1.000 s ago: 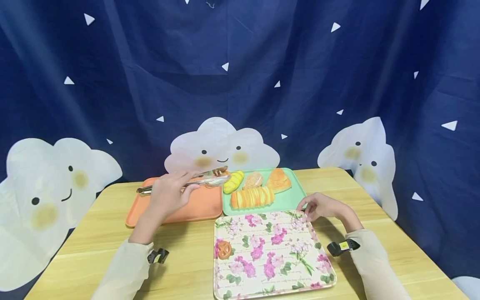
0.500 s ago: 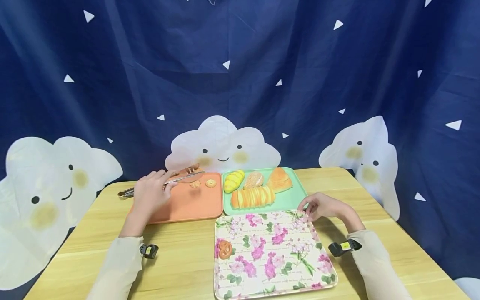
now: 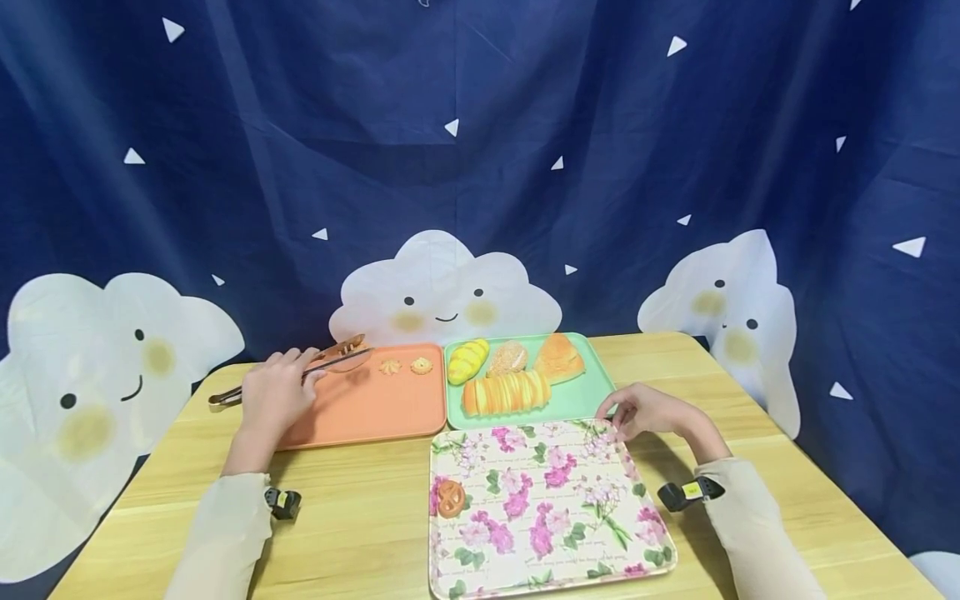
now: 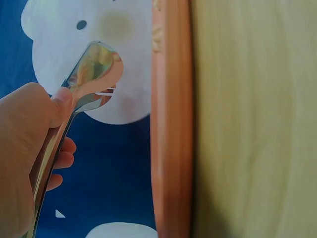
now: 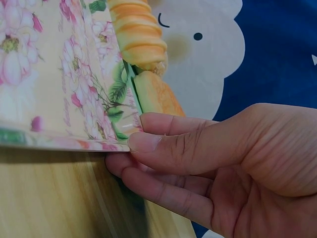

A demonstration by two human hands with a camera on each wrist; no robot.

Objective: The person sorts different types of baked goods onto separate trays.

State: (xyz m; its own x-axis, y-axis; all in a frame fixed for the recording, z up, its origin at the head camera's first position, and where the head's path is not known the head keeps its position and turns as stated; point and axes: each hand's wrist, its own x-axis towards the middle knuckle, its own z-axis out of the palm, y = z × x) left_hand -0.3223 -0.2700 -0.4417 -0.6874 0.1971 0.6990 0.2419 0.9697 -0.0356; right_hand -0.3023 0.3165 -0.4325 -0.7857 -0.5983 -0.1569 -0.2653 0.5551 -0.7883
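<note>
My left hand (image 3: 277,392) grips metal tongs (image 4: 81,89), thumb on one arm and fingers curled round the other side. The tongs' ends (image 3: 348,357) hang over the far left part of the orange tray (image 3: 375,417), reflecting its colour; nothing shows between them in the left wrist view. Two small cookies, one star-like (image 3: 390,367) and one round (image 3: 422,366), lie near that tray's far edge. My right hand (image 3: 647,412) pinches the far right corner of the flowered tray (image 5: 44,106), thumb on top and fingers beneath. A small brown pretzel (image 3: 451,498) lies near its left edge.
Beside the orange tray is a green tray (image 3: 577,400) bearing a striped long loaf (image 3: 506,394), a yellow bread (image 3: 468,361), a seeded bun (image 3: 507,359) and a triangular pastry (image 3: 559,358). A blue curtain (image 3: 450,183) hangs behind the wooden table (image 3: 360,517).
My left hand has moved left with the tongs, from the inner edge of the orange tray toward its far left, uncovering the two cookies. My right hand stays at the flowered tray's corner.
</note>
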